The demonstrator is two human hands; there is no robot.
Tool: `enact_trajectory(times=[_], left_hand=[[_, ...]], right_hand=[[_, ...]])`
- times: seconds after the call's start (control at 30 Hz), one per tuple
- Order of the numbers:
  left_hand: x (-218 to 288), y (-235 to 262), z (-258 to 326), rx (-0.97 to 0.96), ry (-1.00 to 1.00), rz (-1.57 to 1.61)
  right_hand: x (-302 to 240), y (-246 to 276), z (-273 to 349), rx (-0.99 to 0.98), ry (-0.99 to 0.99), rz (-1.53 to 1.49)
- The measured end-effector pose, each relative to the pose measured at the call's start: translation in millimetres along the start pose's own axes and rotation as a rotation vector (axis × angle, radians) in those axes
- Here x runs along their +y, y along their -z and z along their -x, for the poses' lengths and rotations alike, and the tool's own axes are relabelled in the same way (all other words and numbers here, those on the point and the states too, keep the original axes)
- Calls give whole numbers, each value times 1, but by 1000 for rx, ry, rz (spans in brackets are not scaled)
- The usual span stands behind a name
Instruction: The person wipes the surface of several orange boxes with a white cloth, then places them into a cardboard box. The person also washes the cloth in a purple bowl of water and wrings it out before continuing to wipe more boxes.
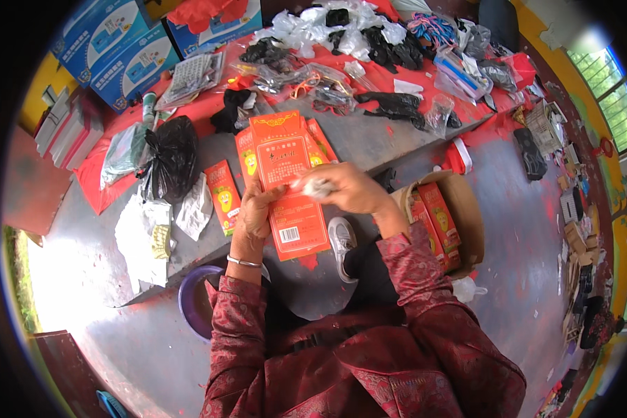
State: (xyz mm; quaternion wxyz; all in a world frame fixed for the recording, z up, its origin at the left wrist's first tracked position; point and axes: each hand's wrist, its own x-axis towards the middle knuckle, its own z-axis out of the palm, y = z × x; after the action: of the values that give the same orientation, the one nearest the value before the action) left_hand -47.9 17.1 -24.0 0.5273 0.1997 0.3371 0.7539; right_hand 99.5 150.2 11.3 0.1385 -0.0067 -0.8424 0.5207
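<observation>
A: In the head view, the left hand holds a flat orange-red paper packet by its left edge, with the fingers closed around it. The packet stands up over the front edge of the grey worktable.

B: And the right hand?

A: It is closed on a small clear plastic bag with something pale inside, and it presses this bag against the upper part of the packet. How the fingertips sit cannot be told, because the bag hides them.

B: What could go wrong from here?

A: The packet is gripped only on one side, so it may bend or slide down toward the lap. The thin bag is crumpled, so it could slip out of the fingers and drop beside the grey shoe. Behind the packet, more orange packets lean in a loose stack, and a push from the wrist may tip them. The open cardboard box of packets sits near the right elbow, so that elbow could knock it.
</observation>
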Motion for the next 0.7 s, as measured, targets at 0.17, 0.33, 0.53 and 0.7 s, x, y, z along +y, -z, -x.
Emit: enact_trajectory(times=[0.17, 0.33, 0.53, 0.7], left_hand=[[-5, -11, 2, -43, 148, -57], [-25, -26, 6, -74, 168, -190], [-37, 26, -5, 30, 105, -67], [-13, 2, -9, 85, 46, -27]], right_hand=[[-12, 43, -8, 971, 73, -460], [9, 14, -47, 764, 182, 506], [10, -35, -35, 229, 126, 111], [12, 29, -4, 552, -95, -1078]])
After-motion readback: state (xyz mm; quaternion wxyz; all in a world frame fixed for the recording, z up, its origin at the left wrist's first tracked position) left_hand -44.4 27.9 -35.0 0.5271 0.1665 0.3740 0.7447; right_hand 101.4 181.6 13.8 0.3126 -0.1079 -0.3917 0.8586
